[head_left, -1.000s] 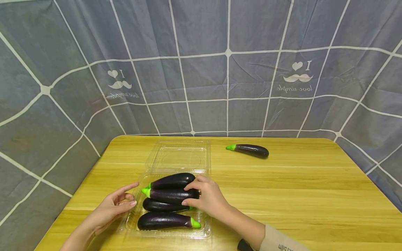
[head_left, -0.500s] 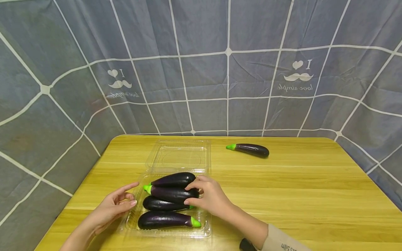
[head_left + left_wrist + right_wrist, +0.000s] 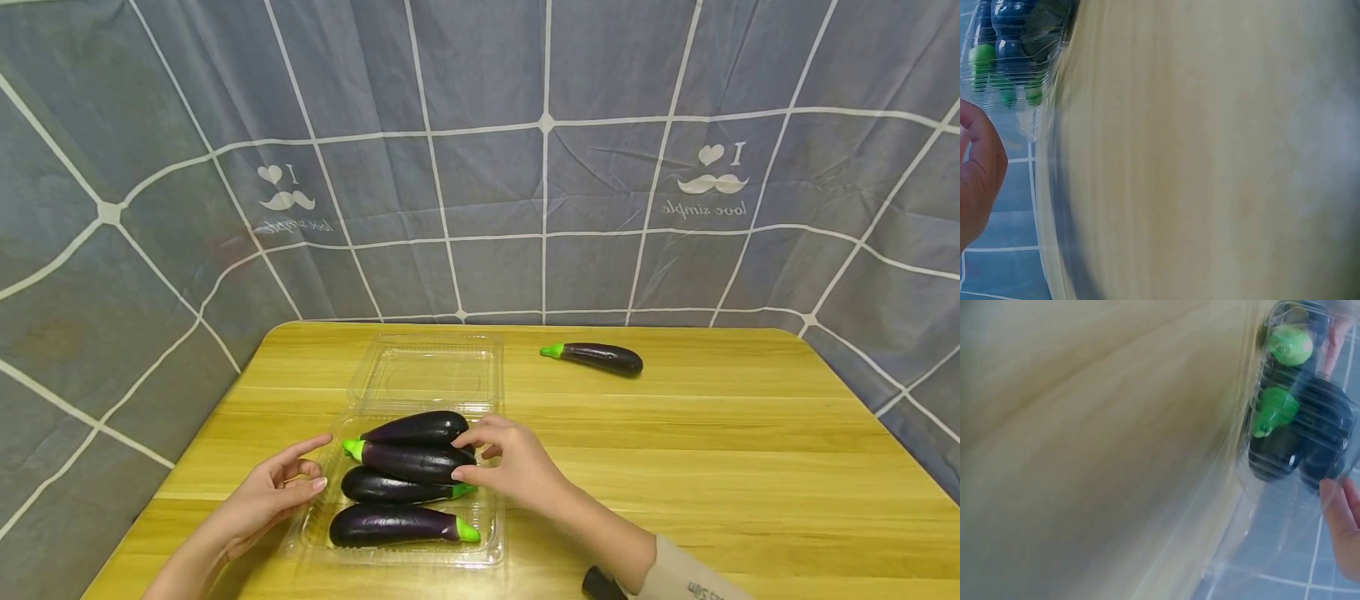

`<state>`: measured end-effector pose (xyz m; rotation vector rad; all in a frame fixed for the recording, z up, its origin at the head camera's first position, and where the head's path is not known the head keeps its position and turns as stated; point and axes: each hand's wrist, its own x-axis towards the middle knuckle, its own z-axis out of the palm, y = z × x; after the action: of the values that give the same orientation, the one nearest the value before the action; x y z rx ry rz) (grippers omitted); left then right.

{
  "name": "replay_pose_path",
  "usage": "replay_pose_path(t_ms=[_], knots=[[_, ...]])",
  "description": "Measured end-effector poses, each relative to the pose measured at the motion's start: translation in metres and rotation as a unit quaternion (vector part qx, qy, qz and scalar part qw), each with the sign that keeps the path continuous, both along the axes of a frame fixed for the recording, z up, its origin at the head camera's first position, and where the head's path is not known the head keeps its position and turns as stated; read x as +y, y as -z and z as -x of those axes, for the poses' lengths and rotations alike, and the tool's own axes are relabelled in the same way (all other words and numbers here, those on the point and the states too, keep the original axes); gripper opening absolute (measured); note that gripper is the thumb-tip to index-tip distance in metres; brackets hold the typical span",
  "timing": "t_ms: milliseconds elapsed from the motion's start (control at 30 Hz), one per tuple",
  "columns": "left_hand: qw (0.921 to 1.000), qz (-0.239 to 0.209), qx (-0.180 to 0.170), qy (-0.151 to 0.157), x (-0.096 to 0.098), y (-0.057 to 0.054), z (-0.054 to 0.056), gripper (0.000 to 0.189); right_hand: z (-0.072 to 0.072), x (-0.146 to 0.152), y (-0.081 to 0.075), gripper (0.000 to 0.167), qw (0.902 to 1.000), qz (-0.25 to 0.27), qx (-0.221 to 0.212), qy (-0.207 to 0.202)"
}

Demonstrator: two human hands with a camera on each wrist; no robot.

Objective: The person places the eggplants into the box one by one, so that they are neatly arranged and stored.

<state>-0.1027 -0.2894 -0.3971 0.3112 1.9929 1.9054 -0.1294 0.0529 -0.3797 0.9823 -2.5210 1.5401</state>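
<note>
A clear plastic clamshell tray (image 3: 480, 560) lies on the wooden table (image 3: 675, 467) with several dark purple eggplants stacked in it. My right hand (image 3: 457, 455) curls thumb and index finger round the blunt right end of the upper middle eggplant (image 3: 408, 461), whose green stem points left. My left hand (image 3: 321, 462) rests with relaxed fingers at the tray's left rim and holds nothing. The left wrist view shows part of my left hand (image 3: 979, 169) beside the tray (image 3: 1035, 119). In the right wrist view my right hand's fingers (image 3: 1341, 525) lie next to the packed tray (image 3: 1241, 506).
The tray's open lid (image 3: 427, 375) lies flat behind it. One more eggplant (image 3: 600, 358) lies loose at the back of the table, right of the lid. A grey grid-patterned cloth (image 3: 547, 183) hangs behind and along both sides.
My right hand has shifted the held eggplant slightly right and back on the pile, and its fingers have spread a little. The left hand has not moved.
</note>
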Motion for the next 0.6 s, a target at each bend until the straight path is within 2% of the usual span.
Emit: replay_pose_path(t_ms=[167,600], knots=[[1.0000,-0.004,0.000,0.002,0.000,0.000,0.000,0.050,0.002,0.009,0.001,0.028,0.9995,0.024,-0.020,0.000],[0.9997,-0.025,0.004,0.007,0.000,0.001,0.000,0.049,0.005,0.028,-0.004,0.029,0.9990,0.035,-0.023,0.016]])
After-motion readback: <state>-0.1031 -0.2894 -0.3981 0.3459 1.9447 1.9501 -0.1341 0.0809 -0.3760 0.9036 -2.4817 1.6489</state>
